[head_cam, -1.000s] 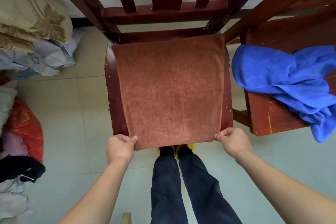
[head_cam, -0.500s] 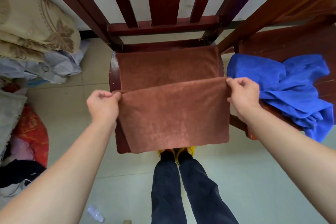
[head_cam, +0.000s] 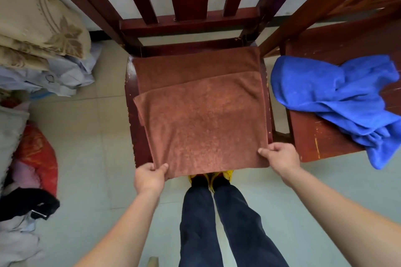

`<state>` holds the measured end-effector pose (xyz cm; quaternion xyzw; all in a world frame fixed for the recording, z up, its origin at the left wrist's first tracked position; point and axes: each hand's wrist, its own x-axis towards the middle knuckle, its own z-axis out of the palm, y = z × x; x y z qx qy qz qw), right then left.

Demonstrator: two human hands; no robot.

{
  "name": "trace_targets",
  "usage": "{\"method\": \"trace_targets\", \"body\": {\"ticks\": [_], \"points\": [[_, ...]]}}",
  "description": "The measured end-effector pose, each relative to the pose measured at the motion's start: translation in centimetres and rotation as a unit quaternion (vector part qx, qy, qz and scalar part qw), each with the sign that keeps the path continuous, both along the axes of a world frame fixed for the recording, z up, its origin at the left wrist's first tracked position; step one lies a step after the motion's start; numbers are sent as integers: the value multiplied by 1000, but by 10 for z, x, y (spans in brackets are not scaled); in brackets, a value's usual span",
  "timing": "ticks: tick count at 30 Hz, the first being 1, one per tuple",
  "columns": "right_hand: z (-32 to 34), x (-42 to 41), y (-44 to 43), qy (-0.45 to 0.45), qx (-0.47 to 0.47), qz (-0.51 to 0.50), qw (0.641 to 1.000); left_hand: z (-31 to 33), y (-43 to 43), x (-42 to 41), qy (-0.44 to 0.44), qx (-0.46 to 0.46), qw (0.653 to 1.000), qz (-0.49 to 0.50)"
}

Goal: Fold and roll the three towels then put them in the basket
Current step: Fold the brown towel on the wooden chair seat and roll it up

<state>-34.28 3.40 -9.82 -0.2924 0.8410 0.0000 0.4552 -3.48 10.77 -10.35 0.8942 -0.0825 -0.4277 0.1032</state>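
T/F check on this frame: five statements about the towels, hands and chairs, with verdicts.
1. The left hand and right hand each pinch a near corner of the brown towel. True.
2. The blue towel is rolled up. False: it lies crumpled.
3. The blue towel sits on the right-hand chair. True.
4. The brown towel is one flat layer. False: a folded layer covers most of it, leaving a strip bare at the far edge.
5. The brown towel hangs from a backrest. False: it lies on the middle chair's seat.
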Motion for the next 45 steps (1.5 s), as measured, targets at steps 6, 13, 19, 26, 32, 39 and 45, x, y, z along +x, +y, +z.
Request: {"method": "trace_targets", "body": {"ticks": [6, 13, 19, 26, 32, 39, 45], "points": [[24, -4, -17, -61, -144, -23, 987, 28, -24, 17, 33, -133, 984, 115], [31, 23, -122, -85, -233, 0, 969, 47, -126, 54, 61, -237, 960, 135], [9, 37, -152, -64, -220, 13, 973, 15, -151, 60, 9, -187, 977, 101], [-6, 10, -50, 51, -58, 25, 997, 0, -47, 11, -31, -33, 998, 52], [-16, 1, -3, 35, -42, 18, 998, -5, -5, -12, -22, -33, 997, 59], [41, -5, 15, -60, -121, -113, 984, 50, 15, -8, 52, -117, 972, 196], [95, -1, 56, -64, -184, -149, 969, 99, 59, -7, 71, -151, 969, 184]]}}
